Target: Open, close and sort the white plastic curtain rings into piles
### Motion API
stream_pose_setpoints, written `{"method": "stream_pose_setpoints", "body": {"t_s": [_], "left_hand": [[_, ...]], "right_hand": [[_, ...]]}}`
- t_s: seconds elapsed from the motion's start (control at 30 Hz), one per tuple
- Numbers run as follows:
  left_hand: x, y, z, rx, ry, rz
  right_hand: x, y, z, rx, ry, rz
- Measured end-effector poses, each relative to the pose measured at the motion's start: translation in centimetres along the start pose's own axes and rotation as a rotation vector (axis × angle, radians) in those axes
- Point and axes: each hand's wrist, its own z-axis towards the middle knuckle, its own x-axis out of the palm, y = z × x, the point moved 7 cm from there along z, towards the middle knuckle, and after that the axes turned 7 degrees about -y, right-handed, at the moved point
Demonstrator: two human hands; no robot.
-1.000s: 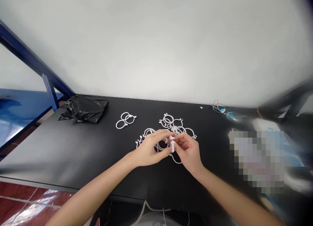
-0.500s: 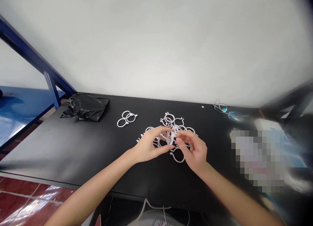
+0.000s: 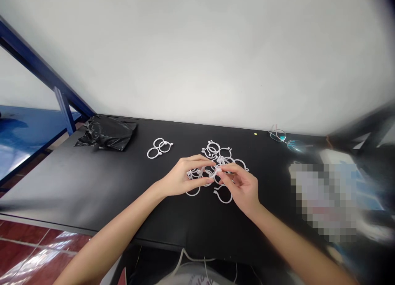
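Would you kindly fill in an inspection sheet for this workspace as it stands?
Surface: black table, matt.
Job's things: pile of rings in the middle; one white ring pinched between both hands.
Clutter: black bag far left; three rings lying apart from the pile; glasses far right.
Grippers: left hand and right hand, fingertips meeting on the ring.
Cables: white cable below the near edge.
Surroundings: white wall, blue frame at left.
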Motion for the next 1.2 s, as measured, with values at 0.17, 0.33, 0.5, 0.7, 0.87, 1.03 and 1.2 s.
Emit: {"method": "stream_pose_setpoints", "body": {"t_s": [0.17, 0.33, 0.5, 0.7, 0.87, 1.03, 1.2], "left_hand": [[0.0, 0.1, -0.1, 0.001, 0.032, 0.016], [0.2, 0.1, 0.0, 0.014, 0.012, 0.046], [-2.0, 0.4, 0.4, 0.050, -0.116, 0.226], [-10.2, 4.7, -0.7, -0.180, -0.545, 0.808], [-13.3, 8.6, -1.8, -0.372, -0.500, 0.966], [-13.2, 10.3, -2.2, -0.451, -0.404, 0.964], [-12.5, 9.0, -1.9, -0.388, -0.417, 0.970]], "right_hand": [[0.0, 0.2, 0.2, -0.032, 0.013, -0.016], [-0.1, 0.1, 0.4, -0.057, -0.001, -0.045], [-0.5, -0.6, 0.5, 0.022, -0.037, -0.017], [-1.5, -0.5, 0.7, 0.045, -0.131, -0.040], [-1.5, -0.3, 0.6, 0.047, -0.154, -0.069], [-1.6, -0.3, 0.5, 0.052, -0.170, -0.074], [-1.6, -0.3, 0.7, 0.065, -0.168, -0.084]]}}
